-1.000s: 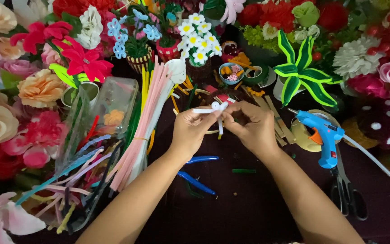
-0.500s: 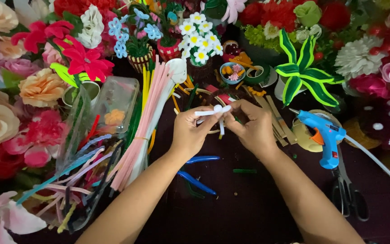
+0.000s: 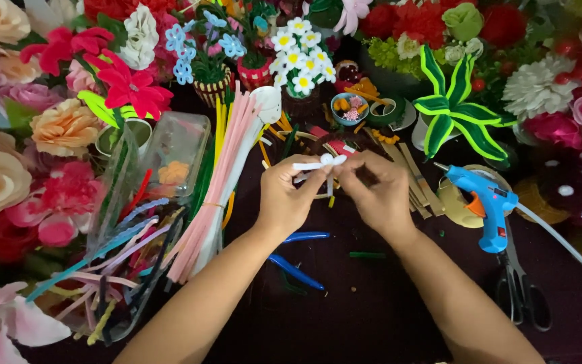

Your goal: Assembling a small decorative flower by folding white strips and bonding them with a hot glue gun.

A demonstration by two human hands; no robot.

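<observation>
Centre frame: left hand (image 3: pixel 289 195) and right hand (image 3: pixel 378 192) both pinch one white fuzzy pipe-cleaner piece with small loops (image 3: pixel 323 164), fingers closed tight on it, held above the dark table (image 3: pixel 372 317). One blue glue gun (image 3: pixel 485 202) and one pair of black scissors (image 3: pixel 521 290) lie at right. One bundle of pink and white pipe cleaners (image 3: pixel 220 182) lies left of the hands, two blue plier handles (image 3: pixel 298 259) below them.

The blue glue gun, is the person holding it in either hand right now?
No, the blue glue gun lies apart on the table to the right, while the left hand and right hand pinch a white pipe cleaner.
</observation>
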